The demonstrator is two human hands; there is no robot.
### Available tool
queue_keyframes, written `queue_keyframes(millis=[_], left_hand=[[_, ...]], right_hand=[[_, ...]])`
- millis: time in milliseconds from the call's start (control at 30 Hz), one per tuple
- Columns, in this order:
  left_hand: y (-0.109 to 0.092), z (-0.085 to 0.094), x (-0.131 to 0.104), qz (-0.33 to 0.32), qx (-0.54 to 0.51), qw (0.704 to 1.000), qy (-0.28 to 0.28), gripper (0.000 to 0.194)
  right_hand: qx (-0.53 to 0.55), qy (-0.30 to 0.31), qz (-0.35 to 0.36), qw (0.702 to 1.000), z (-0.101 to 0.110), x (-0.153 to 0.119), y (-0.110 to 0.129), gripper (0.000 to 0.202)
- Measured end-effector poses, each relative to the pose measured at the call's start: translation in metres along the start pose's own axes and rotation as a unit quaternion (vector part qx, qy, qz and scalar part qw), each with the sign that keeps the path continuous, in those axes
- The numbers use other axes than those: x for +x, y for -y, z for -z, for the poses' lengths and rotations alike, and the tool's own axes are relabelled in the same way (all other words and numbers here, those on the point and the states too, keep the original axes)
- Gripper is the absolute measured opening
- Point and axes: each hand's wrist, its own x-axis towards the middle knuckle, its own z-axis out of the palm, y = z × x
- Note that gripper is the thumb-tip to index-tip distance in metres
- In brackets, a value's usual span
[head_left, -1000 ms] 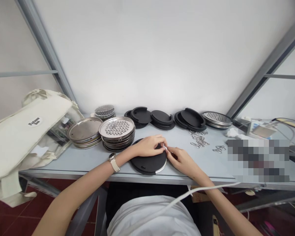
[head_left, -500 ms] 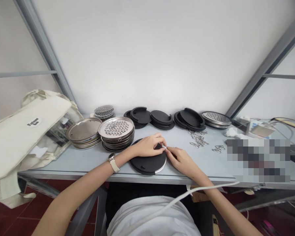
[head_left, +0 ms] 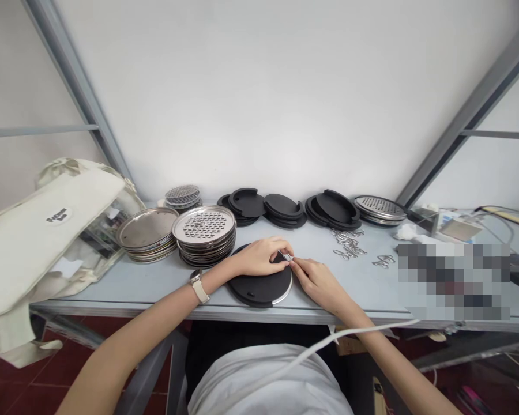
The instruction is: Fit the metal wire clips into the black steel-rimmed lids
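Note:
A round black disc with a shiny metal rim [head_left: 259, 286] lies flat on the grey table near its front edge. My left hand [head_left: 259, 256] rests on the disc's far edge, fingers bent. My right hand [head_left: 315, 280] meets it from the right. Between the fingertips of both hands sits a small silver wire clip [head_left: 288, 256], right at the disc's upper right rim. A watch is on my left wrist.
Two stacks of metal discs [head_left: 205, 233] stand left of the hands, black discs [head_left: 285, 208] and another perforated stack [head_left: 378, 208] along the wall. Loose wire clips [head_left: 350, 245] lie to the right. A cream bag [head_left: 47, 230] fills the left end.
Both hands have stayed at the disc's rim, with only small finger movements on the clip. The view has shifted slightly.

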Motion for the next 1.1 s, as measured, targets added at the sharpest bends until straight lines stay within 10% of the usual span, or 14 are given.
queue_keyframes(millis=[1100], left_hand=[[-0.0008,0.0003,0.0023,0.038,-0.062,0.997,-0.009,0.029]], right_hand=[[0.019,-0.003,0.003,1.0,-0.001,0.0013,-0.0011,0.035]])
